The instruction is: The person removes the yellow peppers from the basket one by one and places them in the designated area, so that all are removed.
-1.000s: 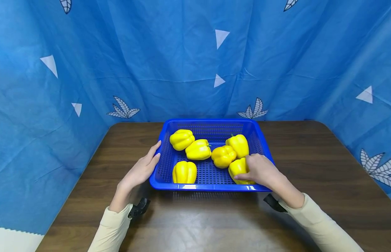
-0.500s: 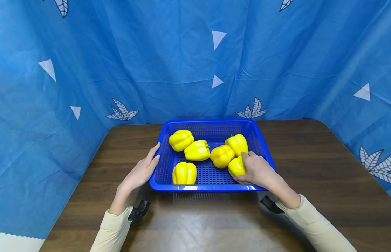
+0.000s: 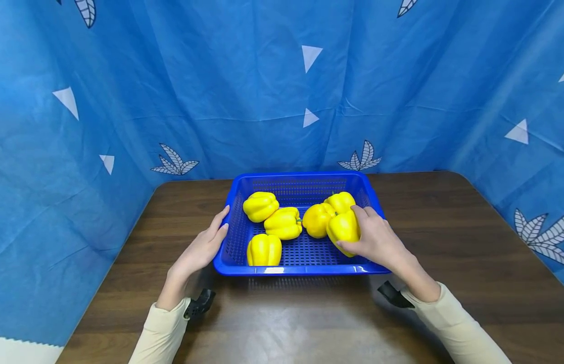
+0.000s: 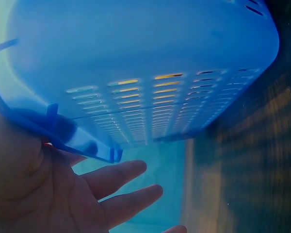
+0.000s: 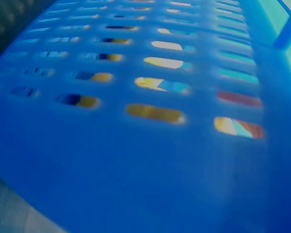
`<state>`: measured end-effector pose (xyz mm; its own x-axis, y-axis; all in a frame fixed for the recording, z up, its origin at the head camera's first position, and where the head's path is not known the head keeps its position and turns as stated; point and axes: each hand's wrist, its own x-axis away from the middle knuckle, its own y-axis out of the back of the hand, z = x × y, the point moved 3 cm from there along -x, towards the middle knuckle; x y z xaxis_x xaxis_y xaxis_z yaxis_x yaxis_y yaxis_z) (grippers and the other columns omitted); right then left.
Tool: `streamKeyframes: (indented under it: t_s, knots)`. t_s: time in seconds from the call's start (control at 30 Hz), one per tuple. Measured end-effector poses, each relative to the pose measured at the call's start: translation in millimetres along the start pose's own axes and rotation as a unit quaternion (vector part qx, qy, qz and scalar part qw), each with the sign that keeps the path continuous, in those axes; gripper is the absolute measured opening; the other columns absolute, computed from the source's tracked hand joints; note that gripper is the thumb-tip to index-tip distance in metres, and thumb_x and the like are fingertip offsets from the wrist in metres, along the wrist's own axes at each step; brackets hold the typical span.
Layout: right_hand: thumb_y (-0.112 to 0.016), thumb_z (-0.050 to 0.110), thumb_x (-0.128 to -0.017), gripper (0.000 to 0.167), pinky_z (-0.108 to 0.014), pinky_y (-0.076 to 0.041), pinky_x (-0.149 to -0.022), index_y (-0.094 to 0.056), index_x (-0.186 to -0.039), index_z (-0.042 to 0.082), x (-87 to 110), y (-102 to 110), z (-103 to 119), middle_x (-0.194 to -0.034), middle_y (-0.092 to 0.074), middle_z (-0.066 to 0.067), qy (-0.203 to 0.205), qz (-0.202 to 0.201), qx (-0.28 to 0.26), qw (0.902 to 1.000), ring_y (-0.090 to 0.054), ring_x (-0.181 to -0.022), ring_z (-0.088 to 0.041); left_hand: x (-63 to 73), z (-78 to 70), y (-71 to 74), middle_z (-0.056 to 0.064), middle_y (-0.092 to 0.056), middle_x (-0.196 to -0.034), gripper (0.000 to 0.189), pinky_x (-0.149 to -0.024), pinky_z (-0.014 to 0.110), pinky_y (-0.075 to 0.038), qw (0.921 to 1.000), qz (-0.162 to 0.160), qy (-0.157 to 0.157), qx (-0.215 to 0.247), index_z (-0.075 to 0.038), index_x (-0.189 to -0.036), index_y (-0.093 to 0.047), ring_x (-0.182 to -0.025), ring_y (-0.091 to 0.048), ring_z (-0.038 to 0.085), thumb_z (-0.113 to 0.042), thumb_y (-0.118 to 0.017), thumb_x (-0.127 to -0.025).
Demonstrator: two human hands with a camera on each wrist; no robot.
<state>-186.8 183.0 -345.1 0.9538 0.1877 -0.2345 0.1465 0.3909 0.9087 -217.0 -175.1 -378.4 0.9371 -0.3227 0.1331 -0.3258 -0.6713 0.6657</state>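
A person sits or stands at a brown wooden table [image 3: 273, 318], both hands at a shallow blue basket [image 3: 300, 271] with slotted sides. I count six yellow peppers inside it, three toward the person's left and three toward the right.

The right hand [image 3: 377, 237] grips the pepper nearest the right front corner, the held pepper [image 3: 343, 231], thumb on its near side and fingers over its far side. That pepper sits tilted within the basket, its green stem toward the far side; I cannot tell whether its base is clear of the floor. Just beyond it are the dark-yellow pepper [image 3: 317, 221] and the far right pepper [image 3: 340, 201], so close that I cannot tell which of them touch it.

The left hand [image 3: 202, 247] rests against the left rim, its fingers straight and relaxed; from the left wrist, some show spread below the rim.

On that side lie the far left pepper [image 3: 260, 206], the middle pepper [image 3: 283, 223] close beside it, and the front left pepper [image 3: 264, 249] by the near wall.

Cream sleeves [image 3: 160, 326] cover the forearms, and a blue curtain [image 3: 264, 76] printed with white triangles and leaves hangs behind.
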Motion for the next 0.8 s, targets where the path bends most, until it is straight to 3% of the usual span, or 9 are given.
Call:
streamKeyframes:
  t_s: [0.47, 0.8]
  knots:
    - [-0.075, 0.036, -0.074, 0.075, -0.036, -0.053, -0.064, -0.046, -0.130, -0.006, -4.2, 21, -9, -0.107, -0.059, -0.023, -0.018, -0.031, -0.038, 0.9986, -0.054, -0.083, -0.028, -1.0, 1.4, -1.8, 0.019, -0.030, -0.152, 0.058, -0.100, 0.054, -0.045, 0.9999, 0.008, 0.002, 0.010, -0.025, -0.152, -0.002, -0.120, -0.055, 0.039, -0.046, -0.021, -0.101]
    - [-0.072, 0.038, -0.079, 0.079, -0.046, -0.055, -0.073, -0.040, -0.138, -0.004, -5.0, 38, -18, -0.112, -0.055, -0.023, -0.037, -0.066, -0.074, 0.9944, -0.053, -0.089, -0.031, -1.0, 1.5, 0.1, 0.021, -0.032, -0.150, 0.058, -0.098, 0.053, -0.047, 0.9997, 0.017, 0.003, 0.015, -0.025, -0.152, 0.000, -0.117, -0.057, 0.038, -0.046, -0.021, -0.101]
